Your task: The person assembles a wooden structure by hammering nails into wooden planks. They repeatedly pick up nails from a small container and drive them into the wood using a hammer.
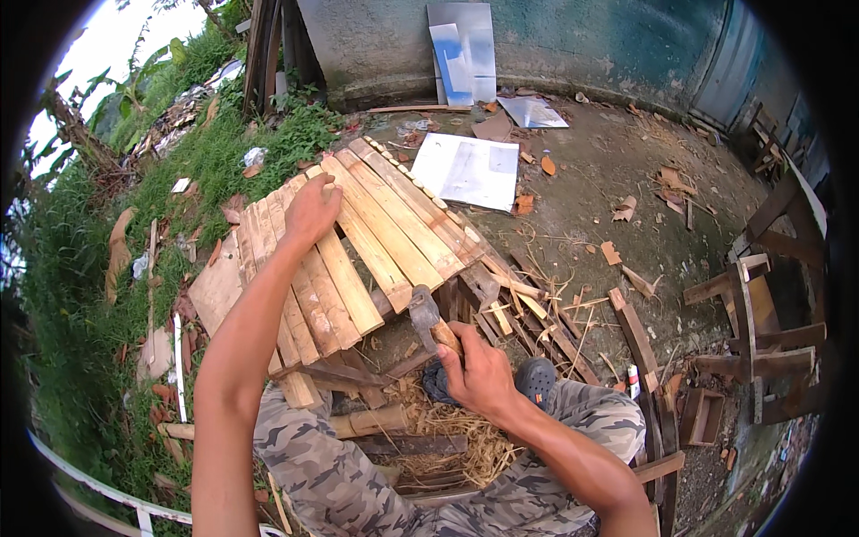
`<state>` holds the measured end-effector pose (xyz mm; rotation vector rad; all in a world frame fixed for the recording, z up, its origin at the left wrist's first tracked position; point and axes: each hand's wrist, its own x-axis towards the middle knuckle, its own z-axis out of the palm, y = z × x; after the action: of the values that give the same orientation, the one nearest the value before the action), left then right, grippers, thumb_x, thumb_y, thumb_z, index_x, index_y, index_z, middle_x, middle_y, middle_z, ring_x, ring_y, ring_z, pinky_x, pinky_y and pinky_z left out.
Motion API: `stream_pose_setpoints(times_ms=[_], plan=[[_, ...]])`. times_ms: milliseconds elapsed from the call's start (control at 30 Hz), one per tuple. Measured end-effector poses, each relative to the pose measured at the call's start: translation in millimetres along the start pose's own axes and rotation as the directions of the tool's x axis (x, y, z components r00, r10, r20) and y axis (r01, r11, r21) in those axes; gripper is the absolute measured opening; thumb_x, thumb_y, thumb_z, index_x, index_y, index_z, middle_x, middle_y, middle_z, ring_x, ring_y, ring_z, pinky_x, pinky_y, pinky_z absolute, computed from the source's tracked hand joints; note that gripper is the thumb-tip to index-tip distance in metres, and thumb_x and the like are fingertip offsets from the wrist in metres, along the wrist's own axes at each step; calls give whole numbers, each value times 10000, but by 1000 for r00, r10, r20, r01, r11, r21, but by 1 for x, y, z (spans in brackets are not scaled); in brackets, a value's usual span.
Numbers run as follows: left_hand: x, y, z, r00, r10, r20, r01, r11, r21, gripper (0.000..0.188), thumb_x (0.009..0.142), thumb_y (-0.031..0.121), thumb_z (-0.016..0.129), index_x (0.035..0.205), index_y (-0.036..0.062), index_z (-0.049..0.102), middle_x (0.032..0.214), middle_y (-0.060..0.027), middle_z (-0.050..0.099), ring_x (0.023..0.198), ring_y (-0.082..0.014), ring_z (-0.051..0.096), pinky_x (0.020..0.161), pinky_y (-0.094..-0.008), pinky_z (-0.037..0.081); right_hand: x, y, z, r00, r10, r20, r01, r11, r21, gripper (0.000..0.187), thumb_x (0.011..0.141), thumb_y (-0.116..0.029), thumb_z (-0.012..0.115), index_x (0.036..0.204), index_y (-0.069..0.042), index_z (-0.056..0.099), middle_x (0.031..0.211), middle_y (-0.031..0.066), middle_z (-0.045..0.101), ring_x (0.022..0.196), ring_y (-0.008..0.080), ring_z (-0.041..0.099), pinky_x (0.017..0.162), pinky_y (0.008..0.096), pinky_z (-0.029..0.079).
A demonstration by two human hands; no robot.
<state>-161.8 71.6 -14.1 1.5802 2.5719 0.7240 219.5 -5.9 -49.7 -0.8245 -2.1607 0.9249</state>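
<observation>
My right hand (483, 371) is wrapped round the wooden handle of a hammer (424, 313). The hammer's metal head is beside the near end of a pale wooden slat (376, 246). Bent fingers of my left hand (313, 208) grip that slat near its far end; their undersides are hidden. The slat lies in a row of wooden slats (313, 295) forming a slanted panel before my knees. A narrow gap shows between two slats below my left hand. Darker wood pieces (344, 371) support the panel from beneath.
Split wood strips (537, 313) and shavings (465, 438) lie around my legs. A white sheet (465, 170) rests on the ground beyond the panel. At right stand a wooden frame (752, 322) and a small wooden box (702, 416). Grass (206, 152) borders the left side.
</observation>
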Motion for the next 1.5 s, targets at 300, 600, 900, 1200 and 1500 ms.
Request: stream_pose_setpoints(times_ms=[300, 600, 900, 1200, 1500], plan=[[-15, 29, 10, 952, -143, 271, 47, 942, 332, 1083, 926, 834, 326, 1653, 47, 168, 1715, -232, 126, 1596, -357, 129, 1254, -615, 122, -7, -4, 0, 982, -184, 39, 184, 983, 1, 371, 994, -253, 680, 1221, 18, 566, 850, 204, 711, 671, 390, 704, 542, 453, 552], [-11, 54, 20, 935, -275, 223, 193, 924, 329, 1062, 945, 791, 330, 1641, 7, 164, 1695, -287, 126, 1582, -421, 129, 1226, -694, 92, -4, -1, 8, 966, -253, 60, 259, 956, -136, 362, 959, -250, 723, 1182, 6, 600, 829, 158, 682, 611, 333, 692, 516, 426, 536], [-16, 58, 18, 954, -236, 186, 172, 937, 305, 1092, 927, 815, 356, 1631, -5, 202, 1673, -314, 175, 1570, -445, 157, 1227, -694, 74, -5, -5, 8, 982, -162, 98, 178, 965, -190, 362, 976, -245, 701, 1217, -3, 581, 845, 183, 684, 672, 362, 701, 544, 453, 547], [-10, 79, 26, 901, -380, 208, 302, 895, 328, 983, 959, 674, 341, 1639, -13, 156, 1702, -287, 95, 1592, -423, 53, 1247, -649, 21, 27, -30, -36, 986, 123, 114, -120, 992, -27, 298, 1096, -284, 511, 1233, -21, 540, 747, 236, 648, 713, 460, 671, 614, 511, 493], [-20, 81, 36, 984, -155, -86, 172, 949, 265, 719, 1019, 545, 401, 1431, -31, 526, 1494, -256, 509, 1458, -380, 401, 1226, -569, 237, 73, -73, -63, 931, 297, 212, -287, 955, -78, 343, 1103, -325, 495, 1146, 9, 561, 718, 225, 633, 680, 420, 660, 645, 496, 478]])
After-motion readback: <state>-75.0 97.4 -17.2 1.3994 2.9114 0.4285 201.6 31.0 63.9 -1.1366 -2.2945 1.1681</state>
